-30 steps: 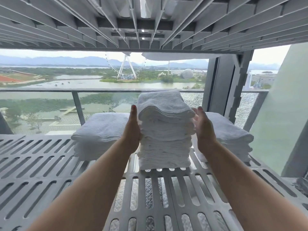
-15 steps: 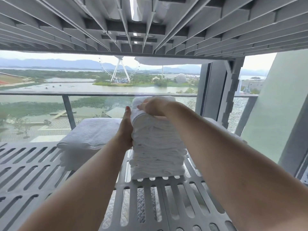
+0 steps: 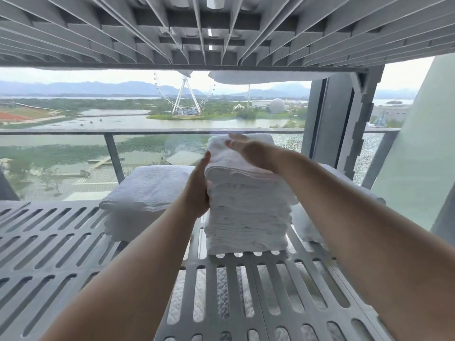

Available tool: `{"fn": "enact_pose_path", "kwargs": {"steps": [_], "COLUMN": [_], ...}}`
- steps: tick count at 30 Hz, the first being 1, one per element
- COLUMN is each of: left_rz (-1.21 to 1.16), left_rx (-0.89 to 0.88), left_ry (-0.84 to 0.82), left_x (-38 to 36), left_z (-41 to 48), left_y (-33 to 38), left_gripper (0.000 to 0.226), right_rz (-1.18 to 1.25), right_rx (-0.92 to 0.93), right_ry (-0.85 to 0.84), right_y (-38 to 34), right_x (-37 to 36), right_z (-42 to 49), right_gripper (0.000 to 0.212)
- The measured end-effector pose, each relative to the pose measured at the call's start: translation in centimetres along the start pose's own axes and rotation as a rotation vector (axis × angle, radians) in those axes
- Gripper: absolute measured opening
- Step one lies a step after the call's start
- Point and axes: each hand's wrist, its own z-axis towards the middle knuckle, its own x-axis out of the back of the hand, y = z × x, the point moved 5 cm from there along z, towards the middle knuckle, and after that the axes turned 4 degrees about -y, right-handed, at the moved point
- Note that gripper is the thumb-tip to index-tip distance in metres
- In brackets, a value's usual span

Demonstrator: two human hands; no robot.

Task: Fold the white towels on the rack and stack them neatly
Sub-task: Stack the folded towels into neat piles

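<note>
My right hand (image 3: 251, 153) has uncurled, fingers (image 3: 235, 141) now straight over the top of the towel stack (image 3: 248, 217) at the rack's (image 3: 61, 242) middle, while my left hand (image 3: 198, 190), fingers straight too, braces its left side to square it.

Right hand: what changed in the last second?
The right hand left the right side of the middle towel stack and went up over its top, fingers now straight. The left hand stays flat against its left side; the stack stands as before.
</note>
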Motion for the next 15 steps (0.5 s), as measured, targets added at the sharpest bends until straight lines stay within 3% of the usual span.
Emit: {"fn": "enact_pose_path", "kwargs": {"steps": [3,5,9,15], "left_rz": [-0.074,-0.063,0.016,0.015], "left_rx": [-0.008,-0.007,-0.022,0.016], "left_ry": [0.038,0.092,0.148,0.072], "left_x": [0.4,0.8,1.1,1.0], "left_z": [-0.2,-0.3,-0.7,-1.2], "left_y": [-0.8,-1.7,-2.7,-3.3], "left_gripper": [0.075,0.078,0.079,0.073], "right_rz": [-0.078,0.031,0.935,1.289], "right_rx": [-0.025,-0.115,-0.187,-0.091], "right_ry": [0.325,0.416,0.164,0.063], "right_y": [2.5,5.6,9.8,9.9], "right_x": [4.0,4.5,-0.5,-2.8], "right_z": [-1.7,-3.0,-4.3,-5.8], "right_gripper": [0.06,0.059,0.046,0.061]}}
